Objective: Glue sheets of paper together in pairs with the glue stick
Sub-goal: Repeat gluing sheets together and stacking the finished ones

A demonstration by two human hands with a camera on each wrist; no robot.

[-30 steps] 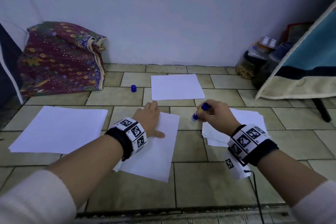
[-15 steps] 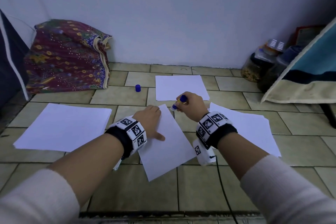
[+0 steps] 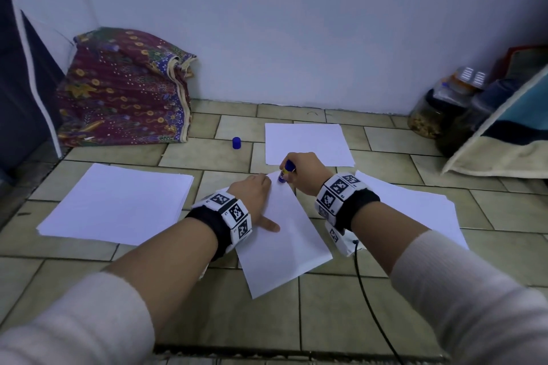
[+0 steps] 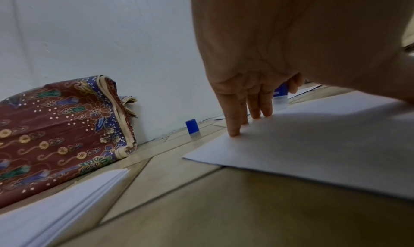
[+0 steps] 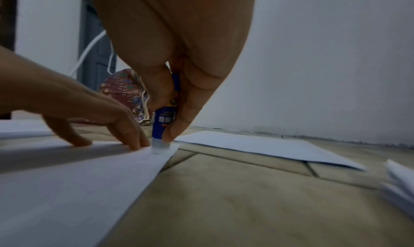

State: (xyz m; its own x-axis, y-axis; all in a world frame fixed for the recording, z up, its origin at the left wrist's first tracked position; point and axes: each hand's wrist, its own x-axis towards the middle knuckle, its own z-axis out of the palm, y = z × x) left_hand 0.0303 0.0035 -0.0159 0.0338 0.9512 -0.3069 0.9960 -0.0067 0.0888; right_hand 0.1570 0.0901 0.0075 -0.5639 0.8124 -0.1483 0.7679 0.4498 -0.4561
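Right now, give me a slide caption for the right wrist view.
Right hand presses the glue stick onto the sheet's far corner while the left hand pins it flat.

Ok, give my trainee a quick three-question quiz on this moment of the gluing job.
1. True or false: the blue glue stick tip touches the far corner of the angled white paper sheet.
2. Which of the hands presses that sheet flat? A) left hand B) right hand
3. Fill in: the small blue cap stands on the ____ floor.

Key: 1 true; 2 A; 3 tiled.
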